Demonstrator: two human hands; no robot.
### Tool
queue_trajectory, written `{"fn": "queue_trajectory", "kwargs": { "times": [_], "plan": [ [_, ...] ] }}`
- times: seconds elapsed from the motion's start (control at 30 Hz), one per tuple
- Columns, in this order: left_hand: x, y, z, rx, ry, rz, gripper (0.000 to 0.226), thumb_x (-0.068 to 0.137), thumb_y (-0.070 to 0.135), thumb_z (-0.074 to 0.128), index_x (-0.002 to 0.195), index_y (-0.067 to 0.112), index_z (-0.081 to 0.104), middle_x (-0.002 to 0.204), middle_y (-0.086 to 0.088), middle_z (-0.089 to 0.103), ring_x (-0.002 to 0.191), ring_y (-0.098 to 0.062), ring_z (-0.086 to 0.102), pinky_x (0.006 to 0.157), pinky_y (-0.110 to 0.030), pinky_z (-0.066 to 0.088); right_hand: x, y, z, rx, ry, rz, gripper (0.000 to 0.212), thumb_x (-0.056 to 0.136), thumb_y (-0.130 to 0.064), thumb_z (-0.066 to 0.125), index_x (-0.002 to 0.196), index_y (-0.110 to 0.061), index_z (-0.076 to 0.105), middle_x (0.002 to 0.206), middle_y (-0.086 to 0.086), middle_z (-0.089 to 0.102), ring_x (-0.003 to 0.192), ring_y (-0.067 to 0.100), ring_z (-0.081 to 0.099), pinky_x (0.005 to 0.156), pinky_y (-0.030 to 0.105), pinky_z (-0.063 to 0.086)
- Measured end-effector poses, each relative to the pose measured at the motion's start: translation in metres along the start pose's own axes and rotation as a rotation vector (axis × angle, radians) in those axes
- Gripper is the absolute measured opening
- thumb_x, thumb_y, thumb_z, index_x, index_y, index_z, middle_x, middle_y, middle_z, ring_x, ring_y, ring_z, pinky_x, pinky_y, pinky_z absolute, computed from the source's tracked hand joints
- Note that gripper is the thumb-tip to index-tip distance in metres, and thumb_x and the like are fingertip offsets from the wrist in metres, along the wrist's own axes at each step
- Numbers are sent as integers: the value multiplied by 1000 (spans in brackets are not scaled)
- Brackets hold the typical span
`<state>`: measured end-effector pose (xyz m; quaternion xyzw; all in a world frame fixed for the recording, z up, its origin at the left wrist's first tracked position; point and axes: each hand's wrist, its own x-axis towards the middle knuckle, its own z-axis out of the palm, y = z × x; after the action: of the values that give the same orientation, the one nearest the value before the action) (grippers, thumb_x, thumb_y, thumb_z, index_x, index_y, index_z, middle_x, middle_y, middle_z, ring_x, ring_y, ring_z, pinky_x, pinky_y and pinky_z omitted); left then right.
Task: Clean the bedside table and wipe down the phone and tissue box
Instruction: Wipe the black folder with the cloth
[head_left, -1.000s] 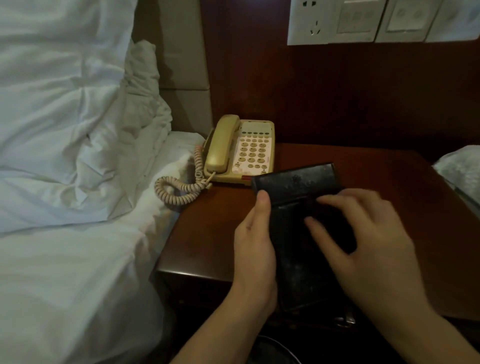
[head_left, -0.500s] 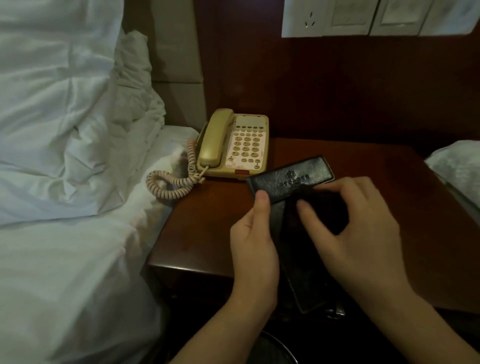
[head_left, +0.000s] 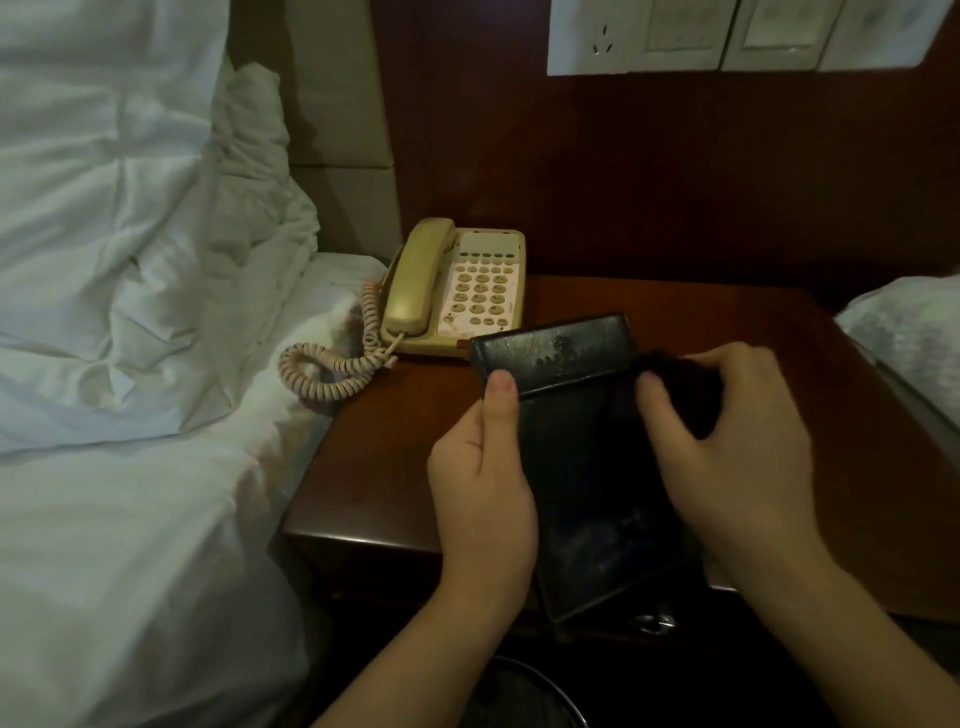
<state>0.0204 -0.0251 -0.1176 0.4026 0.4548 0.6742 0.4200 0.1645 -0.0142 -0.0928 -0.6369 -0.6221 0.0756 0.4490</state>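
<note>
A black tissue box (head_left: 582, 467) lies lengthwise over the near edge of the dark wooden tabletop (head_left: 395, 457), its far end panel tipped up toward the camera and its near end overhanging the edge. The left hand (head_left: 483, 488) grips the box along its left side, thumb pressed on the far left corner. The right hand (head_left: 737, 457) is curled around a dark cloth (head_left: 691, 389), holding it against the far right part of the box. Just beyond the box, at the far left of the tabletop, sits a cream phone (head_left: 457, 291) with its handset in the cradle; the box's far left corner comes very close to the phone's near edge, though contact cannot be judged. The phone's coiled cord (head_left: 332, 369) spills off the left edge onto the white bed (head_left: 130, 364). White wall sockets (head_left: 727, 31) are mounted on the dark panel behind. A pale pillow (head_left: 914, 332) shows at the right edge.
</note>
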Motion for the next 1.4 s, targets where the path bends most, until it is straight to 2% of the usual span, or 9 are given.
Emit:
{"fn": "queue_trajectory", "kwargs": {
  "times": [0.13,0.27,0.43,0.6,0.77,0.9,1.0,1.27,1.4],
  "plan": [
    [0,-1,1,43,-26,37,44,99,42,48,86,11,75,83,-8,76,76,-10,68,67,-25,54,-23,-17,15,12,-44,-165,22,87,-42,61,97,-24,52,94,-11,46,88,12,50,72,27,44],
    [3,2,-1,-5,-42,-45,42,105,34,47,85,11,76,80,-1,77,78,-9,71,67,-23,54,-23,-21,14,-43,-129,-309,26,86,-51,57,100,-29,53,97,-15,46,93,6,44,77,22,38],
    [9,8,-6,-69,19,-148,48,103,41,50,86,4,76,87,-12,78,85,-25,76,80,-44,60,-3,-7,0,173,-162,70,28,84,-50,62,103,-35,49,108,-13,48,100,6,53,74,18,44],
    [8,16,-5,-97,-98,-279,42,95,48,54,101,14,77,99,-8,79,96,-24,76,88,-44,60,-6,-5,1,444,-185,235,28,83,-35,75,99,-39,53,95,-14,61,81,-13,60,55,12,52],
    [-2,16,2,-54,-361,-291,33,85,45,56,112,33,70,108,11,77,102,-7,73,86,-25,59,4,1,-10,591,-23,312,31,84,-34,74,107,-32,54,99,-12,60,85,4,64,59,17,52],
    [-1,13,4,-58,-282,-328,29,91,50,52,112,38,69,112,16,76,108,-6,70,98,-34,55,-3,5,-5,257,-73,129,27,87,-44,68,105,-38,49,111,-13,54,96,-1,57,79,27,53],
    [-2,17,6,-121,-239,-402,26,104,39,46,112,32,70,105,10,78,98,-9,74,82,-28,61,-9,1,-1,-157,30,-150,34,88,-49,60,110,-23,54,120,-2,43,109,8,35,89,30,39],
    [-1,19,-3,-311,-189,-674,46,98,52,53,113,15,77,105,-10,78,97,-24,76,90,-42,57,-28,-18,16,-133,-294,-441,29,88,-52,51,106,-30,53,110,-13,44,100,4,39,82,22,42],
    [6,22,-4,-417,-270,-669,51,104,51,42,130,14,67,122,-10,74,113,-25,71,100,-42,51,-14,-8,4,-67,-251,-392,37,83,-53,60,112,-31,58,112,-18,44,104,2,39,84,15,38]
  ]
}}
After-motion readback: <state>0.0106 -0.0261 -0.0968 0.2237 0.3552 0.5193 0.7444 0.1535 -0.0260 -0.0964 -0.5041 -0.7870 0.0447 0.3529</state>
